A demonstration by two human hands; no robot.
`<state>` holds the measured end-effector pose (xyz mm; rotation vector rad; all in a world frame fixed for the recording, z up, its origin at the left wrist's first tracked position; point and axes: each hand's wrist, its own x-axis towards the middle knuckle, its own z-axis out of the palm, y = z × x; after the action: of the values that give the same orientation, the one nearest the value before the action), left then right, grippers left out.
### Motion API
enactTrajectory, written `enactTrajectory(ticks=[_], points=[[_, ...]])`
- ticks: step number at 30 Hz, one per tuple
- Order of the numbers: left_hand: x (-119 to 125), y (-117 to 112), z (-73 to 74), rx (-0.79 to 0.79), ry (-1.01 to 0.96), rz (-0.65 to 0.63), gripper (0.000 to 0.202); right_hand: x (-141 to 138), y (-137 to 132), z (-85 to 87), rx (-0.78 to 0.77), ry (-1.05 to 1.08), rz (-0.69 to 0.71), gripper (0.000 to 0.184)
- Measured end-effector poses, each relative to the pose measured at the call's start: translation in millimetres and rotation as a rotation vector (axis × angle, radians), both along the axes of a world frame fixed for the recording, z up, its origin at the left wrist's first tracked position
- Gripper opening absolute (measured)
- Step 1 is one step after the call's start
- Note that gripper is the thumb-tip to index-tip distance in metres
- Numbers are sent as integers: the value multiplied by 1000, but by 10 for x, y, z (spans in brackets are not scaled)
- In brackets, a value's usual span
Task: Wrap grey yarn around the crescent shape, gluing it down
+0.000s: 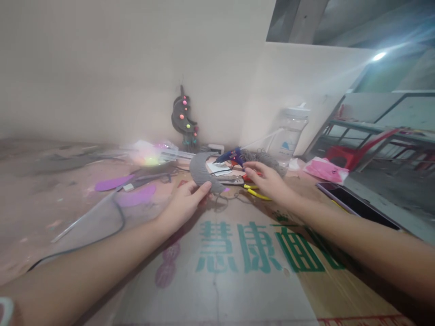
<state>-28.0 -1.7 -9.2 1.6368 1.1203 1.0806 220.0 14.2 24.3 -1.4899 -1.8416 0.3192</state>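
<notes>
My left hand (185, 203) pinches the lower end of a grey yarn-wrapped crescent (200, 171) and holds it just above a flat cardboard sheet (238, 267) with green characters. My right hand (267, 181) reaches forward with its fingers curled, over yellow-handled pliers (255, 193) and a metal tool (231, 180); I cannot make out whether it grips anything. A blue glue gun (231, 156) stands just behind both hands, next to a heap of grey yarn (267, 159).
A finished dark crescent with coloured beads (183, 117) leans on the back wall. Purple crescent cut-outs (131, 190), a black cable (112, 226) and a bag of bright beads (151, 154) lie left. A water bottle (292, 131), pink packet (325, 169) and phone (356, 206) are right.
</notes>
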Motion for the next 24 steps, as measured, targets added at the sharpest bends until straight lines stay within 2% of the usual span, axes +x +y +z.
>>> enactTrajectory(ticks=[3, 6, 10, 13, 20, 24], points=[[9, -40, 63, -7, -15, -8, 48, -185, -323, -21, 12, 44, 174, 33], [9, -60, 90, -9, -26, -15, 47, -322, -457, -95, -53, 164, 234, 26], [-5, -57, 82, 6, 44, -14, 49, -378, -441, -218, -206, 409, 252, 22], [-15, -39, 59, 10, 87, -26, 48, -375, -430, -235, -227, 507, 228, 23], [-36, -14, 50, 22, 139, -78, 48, -362, -451, -220, -235, 539, 230, 30], [-34, -29, 69, 24, 104, -66, 48, -351, -410, -267, -225, 480, 258, 24]])
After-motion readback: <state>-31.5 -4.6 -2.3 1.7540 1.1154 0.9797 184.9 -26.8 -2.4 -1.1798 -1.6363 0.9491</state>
